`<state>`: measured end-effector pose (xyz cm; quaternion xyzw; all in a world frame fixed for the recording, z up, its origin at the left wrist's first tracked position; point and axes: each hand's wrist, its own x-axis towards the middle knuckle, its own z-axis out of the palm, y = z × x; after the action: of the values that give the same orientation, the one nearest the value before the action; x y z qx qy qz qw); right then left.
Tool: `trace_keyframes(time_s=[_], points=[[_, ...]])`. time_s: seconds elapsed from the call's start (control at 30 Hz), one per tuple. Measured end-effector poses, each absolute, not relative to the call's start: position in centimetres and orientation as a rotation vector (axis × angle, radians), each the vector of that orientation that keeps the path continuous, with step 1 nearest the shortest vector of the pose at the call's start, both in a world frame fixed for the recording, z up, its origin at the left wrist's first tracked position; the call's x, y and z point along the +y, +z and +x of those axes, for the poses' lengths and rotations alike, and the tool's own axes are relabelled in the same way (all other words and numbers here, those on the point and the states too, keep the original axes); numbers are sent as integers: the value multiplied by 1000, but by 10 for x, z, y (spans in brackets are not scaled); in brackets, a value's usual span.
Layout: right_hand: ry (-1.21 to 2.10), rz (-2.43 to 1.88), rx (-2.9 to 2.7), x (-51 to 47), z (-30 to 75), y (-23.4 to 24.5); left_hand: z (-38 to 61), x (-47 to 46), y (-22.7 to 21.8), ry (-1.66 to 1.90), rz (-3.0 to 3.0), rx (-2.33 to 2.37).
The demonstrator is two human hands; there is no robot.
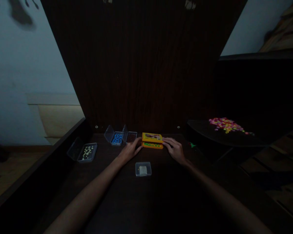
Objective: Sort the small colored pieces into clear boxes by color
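Note:
A small yellow hinged box point(152, 146) rests on the dark surface, its printed lid point(152, 136) partly raised. Green bits show through the gap. At the box's left end is my left hand point(131, 150), thumb and fingers closed on the edge. My right hand point(174, 149) grips the right end, with its fingers bent against the lid and side. Nearer to me lies a small clear plastic box point(143, 169) with a whitish packet inside.
Open clear boxes stand to the left: one with blue pieces point(117, 138), one with dark reddish pieces point(131, 137), one with pale pieces point(87, 152). A small green object point(192, 145) lies right of my hand. Colourful beads point(226, 125) are heaped on a dark shelf point(202, 131).

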<state>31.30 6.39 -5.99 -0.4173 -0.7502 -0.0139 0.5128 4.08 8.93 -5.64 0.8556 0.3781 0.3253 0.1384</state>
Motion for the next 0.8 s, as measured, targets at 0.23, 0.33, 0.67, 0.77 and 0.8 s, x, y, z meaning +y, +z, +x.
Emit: trace_keyframes(time_s=[0.23, 0.33, 0.67, 0.77, 0.8], points=[[-39, -967, -1850, 62, 313, -63, 41, 90, -57, 989, 2684, 936], [-31, -976, -1869, 62, 313, -63, 41, 91, -58, 999, 2735, 889], [-39, -1009, -1924, 65, 318, -66, 42, 91, -56, 920, 2880, 948], [-47, -1007, -1933, 66, 319, -67, 42, 89, -56, 907, 2890, 974], [-49, -1006, -1936, 66, 319, -68, 42, 89, -56, 900, 2894, 983]])
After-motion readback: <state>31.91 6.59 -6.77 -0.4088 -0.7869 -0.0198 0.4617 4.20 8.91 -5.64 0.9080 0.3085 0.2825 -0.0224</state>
